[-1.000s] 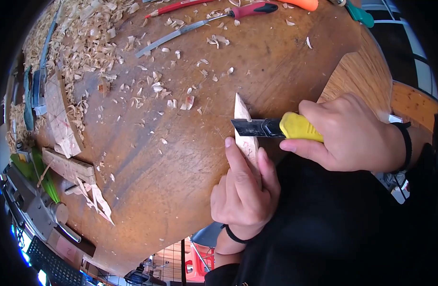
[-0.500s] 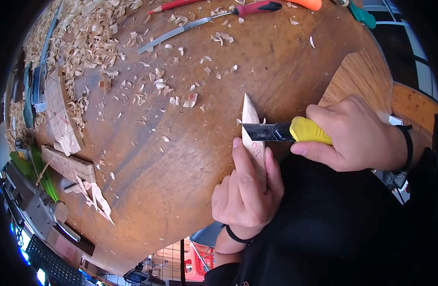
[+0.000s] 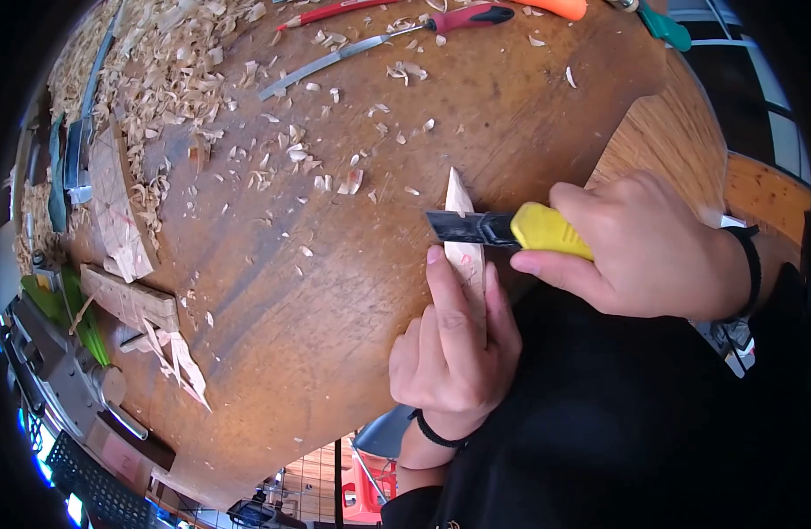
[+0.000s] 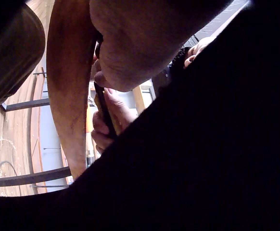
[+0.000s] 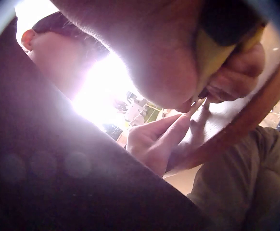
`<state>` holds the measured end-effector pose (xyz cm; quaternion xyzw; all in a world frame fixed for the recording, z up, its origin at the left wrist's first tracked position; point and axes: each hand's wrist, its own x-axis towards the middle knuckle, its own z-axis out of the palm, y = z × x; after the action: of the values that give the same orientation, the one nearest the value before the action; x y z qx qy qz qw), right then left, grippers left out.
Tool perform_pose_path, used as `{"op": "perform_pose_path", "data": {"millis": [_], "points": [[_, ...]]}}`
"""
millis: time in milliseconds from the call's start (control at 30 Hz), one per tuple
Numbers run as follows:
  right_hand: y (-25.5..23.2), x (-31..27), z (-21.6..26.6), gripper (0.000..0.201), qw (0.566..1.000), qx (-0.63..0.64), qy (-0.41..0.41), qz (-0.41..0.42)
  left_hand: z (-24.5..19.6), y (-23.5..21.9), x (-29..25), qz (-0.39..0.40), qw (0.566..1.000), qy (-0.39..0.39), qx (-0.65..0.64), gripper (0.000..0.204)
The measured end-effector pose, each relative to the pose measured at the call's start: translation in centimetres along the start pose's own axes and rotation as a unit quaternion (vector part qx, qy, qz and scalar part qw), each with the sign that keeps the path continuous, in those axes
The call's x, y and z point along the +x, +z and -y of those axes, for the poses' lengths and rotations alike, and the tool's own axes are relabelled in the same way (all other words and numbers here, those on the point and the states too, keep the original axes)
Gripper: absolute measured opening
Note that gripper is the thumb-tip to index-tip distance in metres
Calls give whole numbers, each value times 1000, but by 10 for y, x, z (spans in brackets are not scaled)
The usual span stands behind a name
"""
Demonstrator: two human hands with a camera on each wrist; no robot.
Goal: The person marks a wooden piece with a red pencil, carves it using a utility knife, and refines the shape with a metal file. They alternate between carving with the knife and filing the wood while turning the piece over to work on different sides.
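In the head view my left hand (image 3: pixel 454 357) grips a narrow pale strip of wood (image 3: pixel 468 269) near the table's front edge. The strip tapers to a point at its far end and carries red marks. My right hand (image 3: pixel 639 247) holds a yellow utility knife (image 3: pixel 546 231), whose dark wide blade lies across the strip just beyond my left index fingertip. A small shaving sits at the blade's edge. The right wrist view shows the yellow knife handle (image 5: pixel 210 57) in the right hand, close to the left hand (image 5: pixel 154 144). Dark sleeve hides much of the left wrist view.
Wood shavings (image 3: pixel 185 70) heap at the far left of the table (image 3: pixel 335 353). A file with a red handle (image 3: pixel 471 18) and a red pencil (image 3: pixel 335 12) lie at the back. Wood pieces (image 3: pixel 132 295) and a metal vise-like tool (image 3: pixel 70 353) stand at the left.
The knife and the strip shifted right, then came back left. The blade now crosses the strip slightly nearer the pointed end, reaching further past its left side.
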<state>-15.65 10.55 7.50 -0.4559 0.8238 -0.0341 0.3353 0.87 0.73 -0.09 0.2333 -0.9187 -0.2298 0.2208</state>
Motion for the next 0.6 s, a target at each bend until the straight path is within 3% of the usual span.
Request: {"op": "perform_pose_path", "data": {"millis": [133, 200, 300, 433, 500, 600], "points": [[2, 0, -6, 48, 999, -31, -7, -5, -2, -1, 0, 20, 1000, -11, -5, 46], [9, 10, -11, 48, 995, -50, -14, -86, -2, -2, -2, 23, 1000, -5, -11, 46], [13, 11, -13, 54, 994, -26, -19, -103, 5, 1, -3, 11, 1000, 23, -12, 47], [12, 5, -17, 53, 994, -24, -38, -102, 8, 5, -3, -14, 999, 48, 1, 48], [8, -6, -11, 54, 999, 5, -32, -27, 8, 6, -3, -15, 999, 47, 0, 48], [7, -15, -8, 54, 1000, 12, -21, -1, 8, 6, -3, -16, 999, 51, 2, 49]]}}
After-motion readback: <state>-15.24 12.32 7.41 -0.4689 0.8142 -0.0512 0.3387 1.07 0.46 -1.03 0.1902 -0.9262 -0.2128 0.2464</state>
